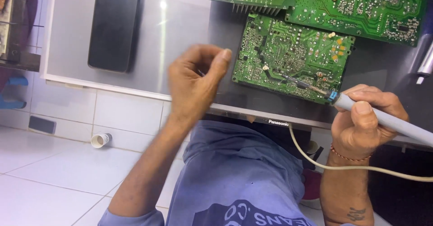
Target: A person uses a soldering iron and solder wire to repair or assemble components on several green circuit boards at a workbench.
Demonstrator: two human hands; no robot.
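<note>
Soldering iron at work on the nearest circuit board.

The right hand [363, 122] is holding a grey soldering iron [383, 118] in a full closed grip, its tip resting on the green circuit board [293, 57] lying on the dark worktop [379, 73]. The left hand [194, 84] is hovering beside that board, thumb and forefinger pinched narrow; whether they are holding anything cannot be told. A black phone [113, 25] is lying well apart; a small white cup [100, 140] is lying on the floor, contents not visible.

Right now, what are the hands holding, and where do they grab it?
The right hand grips a soldering iron by its grey handle, near the tip end. The left hand pinches its fingertips together; whether anything is between them cannot be told.
</note>
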